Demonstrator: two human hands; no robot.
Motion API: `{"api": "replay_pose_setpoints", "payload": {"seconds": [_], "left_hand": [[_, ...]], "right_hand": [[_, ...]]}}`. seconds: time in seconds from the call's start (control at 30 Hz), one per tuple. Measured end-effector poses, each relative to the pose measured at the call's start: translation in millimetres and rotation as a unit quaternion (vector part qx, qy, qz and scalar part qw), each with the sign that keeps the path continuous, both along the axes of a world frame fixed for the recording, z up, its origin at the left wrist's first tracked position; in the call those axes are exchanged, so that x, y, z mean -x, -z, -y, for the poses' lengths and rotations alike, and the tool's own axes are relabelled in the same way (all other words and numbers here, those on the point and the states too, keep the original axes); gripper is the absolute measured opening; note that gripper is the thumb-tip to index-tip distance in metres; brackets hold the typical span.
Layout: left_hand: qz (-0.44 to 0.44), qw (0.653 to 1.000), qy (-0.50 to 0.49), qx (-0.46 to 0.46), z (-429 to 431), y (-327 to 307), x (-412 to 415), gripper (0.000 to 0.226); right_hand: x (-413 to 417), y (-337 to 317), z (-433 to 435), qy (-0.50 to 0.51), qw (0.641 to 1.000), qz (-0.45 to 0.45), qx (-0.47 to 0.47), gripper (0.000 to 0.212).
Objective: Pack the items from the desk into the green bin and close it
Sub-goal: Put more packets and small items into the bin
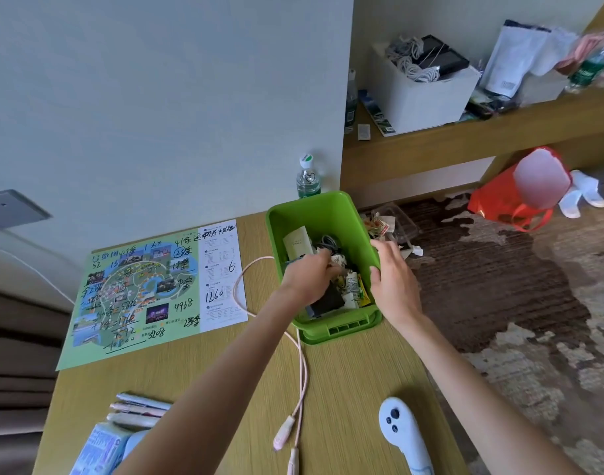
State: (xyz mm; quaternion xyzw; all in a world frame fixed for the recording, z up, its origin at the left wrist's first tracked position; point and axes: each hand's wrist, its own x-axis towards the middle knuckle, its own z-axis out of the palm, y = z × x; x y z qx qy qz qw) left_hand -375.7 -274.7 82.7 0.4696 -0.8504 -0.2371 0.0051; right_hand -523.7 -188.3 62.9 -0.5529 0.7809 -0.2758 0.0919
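Fingers (323, 259) of left hand (304, 279) curled inside green bin (328, 212), grip impossible to tell; right hand (393, 282) clasping its rim; pink cable (304, 365) on desk (348, 382).

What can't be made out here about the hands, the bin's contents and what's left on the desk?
All in the head view.
Left hand: fingers blurred, buried among contents of the green bin; whether it holds anything is unclear.
Pink cable: its upper end is lost at the bin's left wall.
White controller: lower part cut by the bottom edge.
Pens and blue packet: partly behind the left forearm; packet cut by the edge.
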Motion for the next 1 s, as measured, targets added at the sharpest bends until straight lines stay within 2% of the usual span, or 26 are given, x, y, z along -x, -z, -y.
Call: {"api": "replay_pose_setpoints", "payload": {"seconds": [0.07,0.23,0.3,0.37,0.47,0.53,0.6,0.67,0.77,0.87,1.0], "left_hand": [[0.063,0.997,0.040,-0.006,-0.9,9.8,7.1,0.031],[0.118,0.986,0.091,-0.078,7.0,10.6,14.9,0.035],[0.089,0.993,0.053,-0.061,8.0,8.5,11.9,0.035],[0.012,1.000,-0.016,-0.023,7.5,7.1,9.1,0.032],[-0.099,0.990,-0.103,-0.006,7.6,8.6,8.7,0.027],[-0.082,0.992,-0.096,-0.031,7.1,11.6,7.7,0.030],[-0.022,0.996,-0.070,-0.050,5.2,16.5,4.3,0.037],[-0.004,0.998,-0.058,-0.030,2.5,16.3,0.4,0.038],[-0.070,0.995,-0.062,0.044,-1.3,-0.4,-9.8,0.031],[-0.164,0.977,-0.100,0.093,-8.5,-16.6,-38.3,0.025],[-0.236,0.944,-0.208,0.104,-29.9,-14.9,-106.6,0.015]], "right_hand": [[0.2,0.5,0.5,0.004,1.000,-0.002,-0.011,0.046],[-0.2,1.0,0.0,0.010,1.000,0.002,-0.012,0.046],[-0.6,1.1,-0.5,0.011,1.000,0.000,-0.009,0.046],[-1.4,1.2,-0.9,0.009,1.000,-0.006,-0.007,0.046],[-2.5,0.5,-1.1,0.005,1.000,-0.014,-0.008,0.047],[-2.6,-0.2,-1.5,0.003,1.000,-0.017,-0.011,0.047],[-2.8,-1.0,-1.9,0.000,1.000,-0.022,-0.013,0.047],[-2.8,-2.6,-1.7,-0.006,0.999,-0.034,-0.017,0.047],[-3.6,-7.1,-2.3,-0.014,0.998,-0.069,-0.006,0.049],[-13.8,-16.8,-4.5,-0.030,0.992,-0.124,0.012,0.050],[-56.6,-32.9,-6.8,-0.087,0.991,-0.088,0.049,0.041]]}}
